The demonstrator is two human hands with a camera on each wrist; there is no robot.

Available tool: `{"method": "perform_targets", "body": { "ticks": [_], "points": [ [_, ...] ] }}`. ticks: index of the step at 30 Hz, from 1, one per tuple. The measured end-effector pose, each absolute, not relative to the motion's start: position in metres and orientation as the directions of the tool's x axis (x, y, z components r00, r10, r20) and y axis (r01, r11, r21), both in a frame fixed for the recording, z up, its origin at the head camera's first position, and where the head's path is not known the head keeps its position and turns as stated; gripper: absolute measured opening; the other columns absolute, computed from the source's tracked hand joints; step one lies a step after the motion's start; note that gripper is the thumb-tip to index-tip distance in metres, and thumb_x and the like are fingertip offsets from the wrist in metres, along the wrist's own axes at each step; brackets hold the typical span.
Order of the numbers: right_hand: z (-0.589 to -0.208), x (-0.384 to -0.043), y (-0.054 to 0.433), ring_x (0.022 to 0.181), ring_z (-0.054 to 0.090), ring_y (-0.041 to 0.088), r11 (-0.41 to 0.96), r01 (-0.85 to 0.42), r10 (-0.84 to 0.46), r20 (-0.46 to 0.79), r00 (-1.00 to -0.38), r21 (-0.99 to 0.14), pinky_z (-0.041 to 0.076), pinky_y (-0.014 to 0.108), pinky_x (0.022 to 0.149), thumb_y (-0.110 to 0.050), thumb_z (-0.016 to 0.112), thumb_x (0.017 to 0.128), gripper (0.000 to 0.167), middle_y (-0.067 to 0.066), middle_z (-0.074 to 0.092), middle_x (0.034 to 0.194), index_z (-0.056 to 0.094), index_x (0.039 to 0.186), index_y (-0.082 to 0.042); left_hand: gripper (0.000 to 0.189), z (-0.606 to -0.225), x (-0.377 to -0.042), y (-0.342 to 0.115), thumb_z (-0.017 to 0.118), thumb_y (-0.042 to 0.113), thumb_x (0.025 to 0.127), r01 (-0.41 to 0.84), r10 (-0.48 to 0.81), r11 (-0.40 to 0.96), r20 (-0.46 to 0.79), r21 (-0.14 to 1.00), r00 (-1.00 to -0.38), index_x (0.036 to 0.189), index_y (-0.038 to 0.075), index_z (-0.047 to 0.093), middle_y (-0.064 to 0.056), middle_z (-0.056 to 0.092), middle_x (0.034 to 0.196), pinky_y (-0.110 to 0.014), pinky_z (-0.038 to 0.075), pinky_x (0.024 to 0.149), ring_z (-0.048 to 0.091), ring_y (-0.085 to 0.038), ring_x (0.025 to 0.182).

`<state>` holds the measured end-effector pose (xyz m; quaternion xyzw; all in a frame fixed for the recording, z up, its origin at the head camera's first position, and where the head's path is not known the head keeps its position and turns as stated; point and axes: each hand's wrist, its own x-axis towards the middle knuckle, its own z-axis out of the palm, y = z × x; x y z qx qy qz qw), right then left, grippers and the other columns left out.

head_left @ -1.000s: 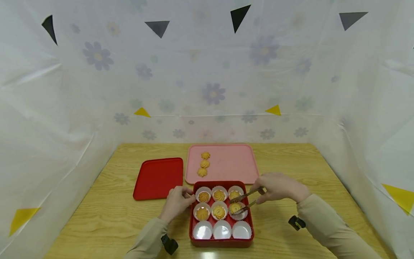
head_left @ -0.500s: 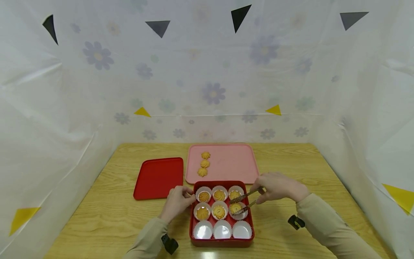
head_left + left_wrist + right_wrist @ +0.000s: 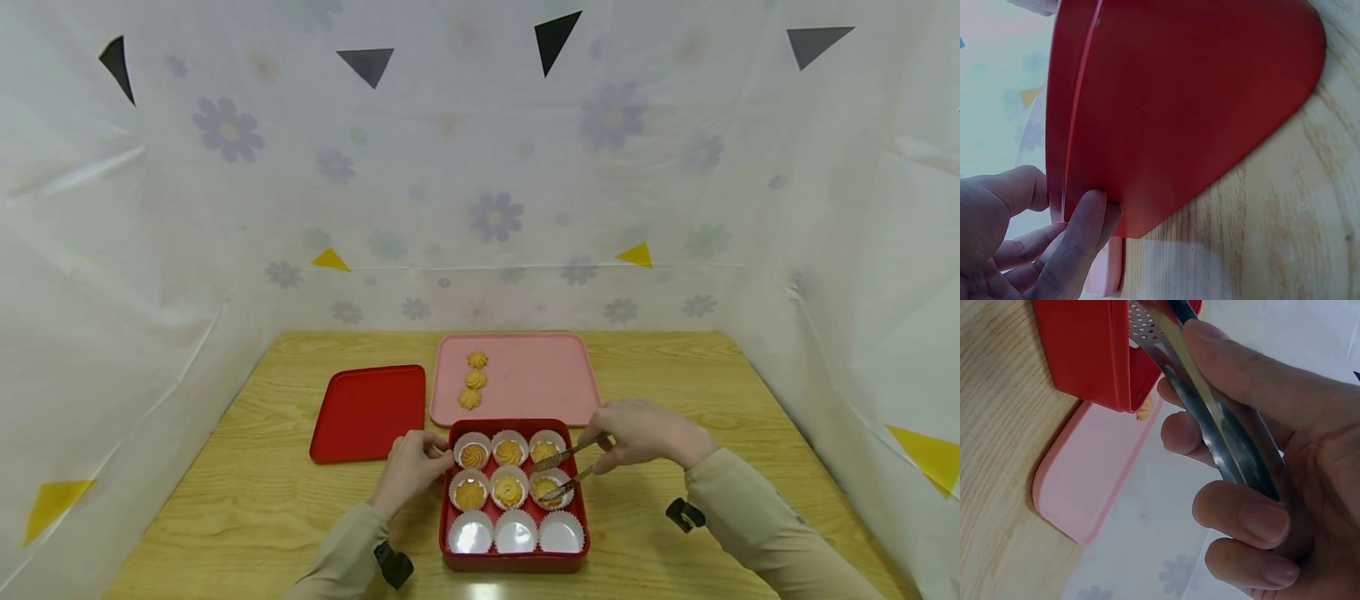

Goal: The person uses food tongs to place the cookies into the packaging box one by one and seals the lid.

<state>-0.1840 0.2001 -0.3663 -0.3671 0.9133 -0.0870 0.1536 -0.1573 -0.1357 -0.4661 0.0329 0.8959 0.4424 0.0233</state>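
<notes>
A red box [image 3: 517,564] holds rows of white paper cups. My left hand [image 3: 411,468] grips the box's left wall, thumb and fingers at its rim in the left wrist view. My right hand [image 3: 647,433] holds metal tongs [image 3: 1229,447] with perforated tips, reaching over the box's right wall. Their spread tips lie on either side of a piped cookie [image 3: 544,487] resting in the middle row's right cup. Other cookies fill the back row and the rest of the middle row. The front row's cups [image 3: 515,533] hold nothing.
Behind the box, a pink tray [image 3: 540,379] carries 3 cookies [image 3: 475,379] in a line at its left. A flat red tray or lid [image 3: 369,414] lies to the left. White flower-printed sheeting surrounds the wooden table [image 3: 262,500].
The cookie at the tongs has settled lower and farther back in the middle row's right cup, and the lower tong tip stands slightly apart from it. My left hand has stayed put.
</notes>
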Motion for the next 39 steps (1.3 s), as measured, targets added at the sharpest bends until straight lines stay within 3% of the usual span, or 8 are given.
{"method": "perform_targets", "body": {
  "ticks": [19, 30, 39],
  "points": [
    [-0.370, -0.185, 0.205, 0.067, 0.042, 0.000, 0.710, -0.636, -0.701, -0.212, -0.681, -0.302, 0.035, 0.024, 0.064, -0.038, 0.081, 0.082, 0.036, -0.017, 0.055, 0.070, 0.077, 0.113, -0.020, 0.012, -0.465, -0.156, -0.135, 0.075, 0.011, 0.086, 0.037, 0.081, 0.600, -0.015, 0.799, -0.997, 0.093, 0.001, 0.074, -0.009, 0.074, 0.081, -0.025, 0.052, 0.058, 0.063, -0.013, 0.068],
    [-0.383, -0.196, 0.219, 0.061, 0.039, -0.001, 0.617, -0.590, -0.753, -0.175, -0.634, -0.521, 0.036, 0.019, 0.059, -0.030, 0.078, 0.087, 0.035, -0.013, 0.058, 0.069, 0.075, 0.116, -0.012, 0.012, -0.465, -0.156, -0.135, 0.074, 0.010, 0.087, 0.038, 0.087, 0.595, -0.017, 0.803, -0.996, 0.094, 0.001, 0.074, -0.010, 0.074, 0.082, -0.025, 0.053, 0.058, 0.063, -0.013, 0.068],
    [-0.393, -0.201, 0.226, 0.062, 0.039, -0.002, 0.533, -0.546, -0.783, -0.134, -0.607, -0.646, 0.035, 0.018, 0.058, -0.035, 0.073, 0.091, 0.043, -0.008, 0.058, 0.072, 0.071, 0.125, -0.008, 0.012, -0.466, -0.157, -0.135, 0.075, 0.011, 0.087, 0.043, 0.086, 0.602, -0.010, 0.797, -0.996, 0.093, 0.001, 0.074, -0.009, 0.074, 0.082, -0.025, 0.053, 0.058, 0.063, -0.013, 0.069]
  ]
}}
